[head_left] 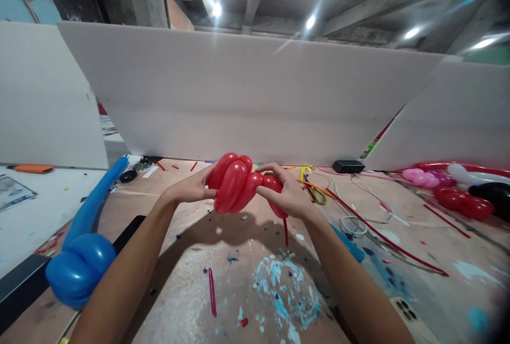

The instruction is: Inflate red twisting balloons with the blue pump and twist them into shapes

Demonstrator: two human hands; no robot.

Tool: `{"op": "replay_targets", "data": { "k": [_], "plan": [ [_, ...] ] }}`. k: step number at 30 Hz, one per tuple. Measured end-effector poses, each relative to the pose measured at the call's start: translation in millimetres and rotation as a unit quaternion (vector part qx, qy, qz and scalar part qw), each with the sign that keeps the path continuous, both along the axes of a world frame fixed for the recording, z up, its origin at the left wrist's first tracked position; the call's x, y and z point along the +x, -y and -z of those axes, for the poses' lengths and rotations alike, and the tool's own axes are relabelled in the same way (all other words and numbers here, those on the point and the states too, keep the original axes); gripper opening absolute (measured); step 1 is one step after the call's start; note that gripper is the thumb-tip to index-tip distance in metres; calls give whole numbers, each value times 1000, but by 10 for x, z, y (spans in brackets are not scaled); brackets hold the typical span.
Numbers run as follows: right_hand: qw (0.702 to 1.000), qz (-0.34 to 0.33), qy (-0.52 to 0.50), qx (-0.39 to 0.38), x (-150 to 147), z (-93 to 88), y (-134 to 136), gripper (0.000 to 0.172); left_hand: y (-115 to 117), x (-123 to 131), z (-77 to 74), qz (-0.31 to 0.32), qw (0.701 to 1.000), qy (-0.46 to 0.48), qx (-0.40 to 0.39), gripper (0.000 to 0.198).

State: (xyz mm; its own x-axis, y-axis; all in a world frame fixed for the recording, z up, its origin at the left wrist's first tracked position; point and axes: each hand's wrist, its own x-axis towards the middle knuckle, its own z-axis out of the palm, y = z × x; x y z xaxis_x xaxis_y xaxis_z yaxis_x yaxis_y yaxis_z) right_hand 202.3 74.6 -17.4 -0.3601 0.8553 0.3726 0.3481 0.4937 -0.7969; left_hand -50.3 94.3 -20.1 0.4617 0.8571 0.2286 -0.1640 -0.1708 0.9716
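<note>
A red twisted balloon (239, 184) is held above the table between my two hands. Several fat loops bunch together at its left, and a smaller bulb with a thin uninflated tail hangs at its right. My left hand (195, 185) grips the looped part from the side, its thumb in front and the other fingers partly hidden behind. Around the smaller bulb, near the twist, my right hand (287, 191) closes with thumb and fingers. Near my left forearm lies a blue twisted balloon (82, 267) with a long straight end.
White panels (247, 94) stand along the table's back. At right lie red, pink, white and black balloons (462, 201), a long red uninflated balloon (390, 240) and a white cable (354, 226). A black box (348, 166) sits by the panel; a phone (410, 317) lies near my right forearm.
</note>
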Motion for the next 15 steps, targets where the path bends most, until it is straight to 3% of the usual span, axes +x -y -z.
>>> {"op": "replay_targets", "data": {
  "k": [5, 9, 15],
  "plan": [
    [997, 24, -70, -3, 126, 7, -83, 41, -110, -64, 94, -44, 998, 48, -8, 44],
    [988, 34, -145, -51, 201, -14, -113, 49, -202, -86, 85, -121, 962, 244, 21, 15],
    [994, 22, -76, -70, 95, 22, -116, 34, -240, -58, 16, -169, 918, 357, -27, 23]
  ]
}}
